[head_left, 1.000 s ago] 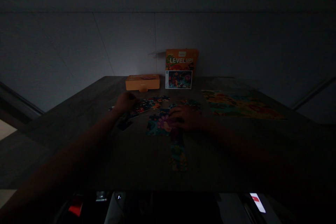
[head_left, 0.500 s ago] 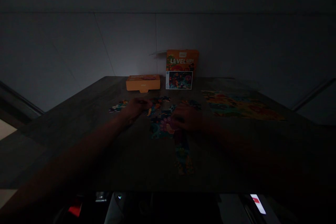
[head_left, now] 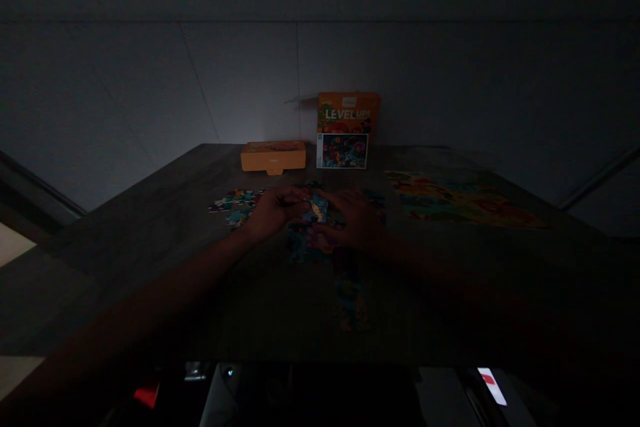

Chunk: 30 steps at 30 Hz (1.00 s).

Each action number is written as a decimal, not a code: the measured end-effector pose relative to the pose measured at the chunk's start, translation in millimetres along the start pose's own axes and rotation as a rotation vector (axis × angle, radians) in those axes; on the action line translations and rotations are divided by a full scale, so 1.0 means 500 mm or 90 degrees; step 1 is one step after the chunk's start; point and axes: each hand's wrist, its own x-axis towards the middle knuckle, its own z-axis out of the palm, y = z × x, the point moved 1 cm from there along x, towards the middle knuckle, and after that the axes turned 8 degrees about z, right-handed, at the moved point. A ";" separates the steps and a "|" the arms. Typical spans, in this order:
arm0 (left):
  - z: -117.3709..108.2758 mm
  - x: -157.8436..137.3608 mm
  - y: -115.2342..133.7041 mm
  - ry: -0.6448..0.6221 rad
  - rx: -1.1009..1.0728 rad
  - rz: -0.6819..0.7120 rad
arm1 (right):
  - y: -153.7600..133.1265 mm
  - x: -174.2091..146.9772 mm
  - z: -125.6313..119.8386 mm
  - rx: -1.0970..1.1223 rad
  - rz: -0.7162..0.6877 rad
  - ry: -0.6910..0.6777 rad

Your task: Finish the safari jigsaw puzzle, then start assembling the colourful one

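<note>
A small joined section of jigsaw puzzle, blue with a yellow figure, is tilted up between my hands. My left hand has its fingers closed on the left edge of the section. On the other side my right hand grips it, thumb low and fingers curled over. Under and in front of the hands lies a larger assembled puzzle part with a purple and pink pattern. A narrow assembled strip runs from it towards me. The dim light hides the exact fingertip contact.
Loose puzzle pieces lie left of my left hand. Behind stand a low orange box, an upright orange box and a picture card leaning on it. A finished colourful puzzle lies right on the grey table.
My left hand has moved right, towards my right hand. The small puzzle section with the yellow figure has moved right and tilted up between both hands.
</note>
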 end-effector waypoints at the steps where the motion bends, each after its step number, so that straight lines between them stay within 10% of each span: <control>1: -0.002 0.001 -0.001 0.007 0.010 0.002 | -0.001 0.000 -0.002 0.000 -0.010 0.010; 30: -0.010 -0.003 -0.007 -0.093 0.073 0.038 | 0.004 0.003 0.001 -0.065 -0.012 0.020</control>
